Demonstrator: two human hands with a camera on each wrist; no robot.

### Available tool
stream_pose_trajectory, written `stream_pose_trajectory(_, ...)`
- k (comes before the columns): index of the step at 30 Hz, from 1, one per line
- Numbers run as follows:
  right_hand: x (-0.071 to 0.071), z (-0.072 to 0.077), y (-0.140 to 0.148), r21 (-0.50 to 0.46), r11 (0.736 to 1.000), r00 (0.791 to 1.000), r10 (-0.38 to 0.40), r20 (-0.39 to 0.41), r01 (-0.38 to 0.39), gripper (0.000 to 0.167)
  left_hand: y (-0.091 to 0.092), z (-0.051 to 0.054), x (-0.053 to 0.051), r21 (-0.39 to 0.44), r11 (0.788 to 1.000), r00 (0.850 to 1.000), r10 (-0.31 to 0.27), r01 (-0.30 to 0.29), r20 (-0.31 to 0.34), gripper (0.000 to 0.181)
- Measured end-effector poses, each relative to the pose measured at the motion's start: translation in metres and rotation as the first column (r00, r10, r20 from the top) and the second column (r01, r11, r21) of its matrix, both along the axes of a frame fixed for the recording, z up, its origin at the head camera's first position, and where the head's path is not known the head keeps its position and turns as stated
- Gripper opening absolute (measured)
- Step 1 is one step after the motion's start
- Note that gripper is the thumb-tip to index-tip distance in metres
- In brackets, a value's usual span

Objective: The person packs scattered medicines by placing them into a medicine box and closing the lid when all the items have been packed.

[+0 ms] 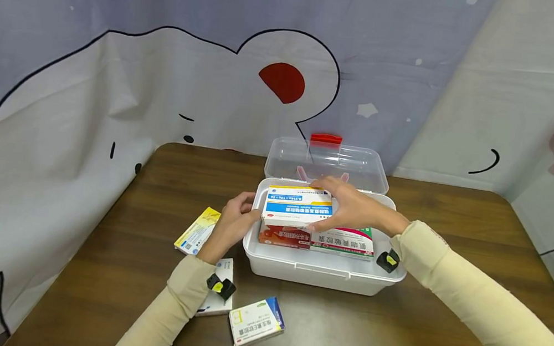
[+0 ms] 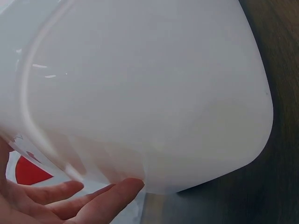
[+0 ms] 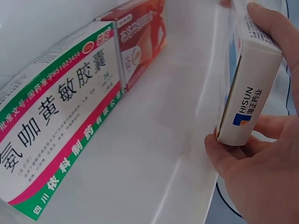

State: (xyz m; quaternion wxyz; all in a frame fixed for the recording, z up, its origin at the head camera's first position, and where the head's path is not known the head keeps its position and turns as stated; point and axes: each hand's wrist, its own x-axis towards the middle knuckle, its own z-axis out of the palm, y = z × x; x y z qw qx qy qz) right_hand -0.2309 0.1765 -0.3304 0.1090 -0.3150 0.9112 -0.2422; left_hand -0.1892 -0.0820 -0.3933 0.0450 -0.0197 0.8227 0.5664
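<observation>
My right hand (image 1: 351, 205) grips a white, blue and yellow medicine box (image 1: 296, 208) by its right end, thumb and fingers on opposite sides. The right wrist view shows that medicine box's white end panel. It is held over the white plastic storage box (image 1: 297, 272). Inside stand a red medicine box (image 1: 284, 237) and a white, green and pink medicine box (image 1: 342, 242), end to end. At the storage box's left side is my left hand (image 1: 234, 222), fingers extended against the outer wall (image 2: 154, 93). Its thumb lies by the rim; whether it presses there is unclear.
The storage box's clear lid (image 1: 357, 167), with a red latch (image 1: 326, 139), is raised behind it. Left and front on the wooden table (image 1: 122, 269) lie a yellow-white medicine box (image 1: 196, 231), a white one (image 1: 224, 271) partly under the left forearm, and a blue-cornered one (image 1: 256, 324).
</observation>
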Motion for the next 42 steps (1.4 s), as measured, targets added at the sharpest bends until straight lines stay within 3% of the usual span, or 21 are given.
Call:
stream_pose_trajectory(13, 0.006, -0.009, -0.006, 0.0, 1.0, 0.998, -0.002, -0.065, 0.002, 0.093, -0.001, -0.001, 0.0, 0.002, 1.0, 1.0, -0.001, 0.002, -0.019, 0.042)
stream_pose_trajectory(24, 0.01, -0.014, -0.01, 0.056, 0.998, 0.999, -0.008, -0.037, 0.01, 0.092, -0.001, 0.002, 0.001, 0.011, 1.0, 1.0, 0.005, -0.005, -0.016, 0.042)
stream_pose_trajectory(42, 0.01, -0.013, 0.002, 0.122, 0.992, 0.999, -0.042, -0.016, 0.044, 0.096, -0.001, -0.002, 0.001, 0.028, 0.999, 0.999, -0.017, 0.018, -0.035, 0.043)
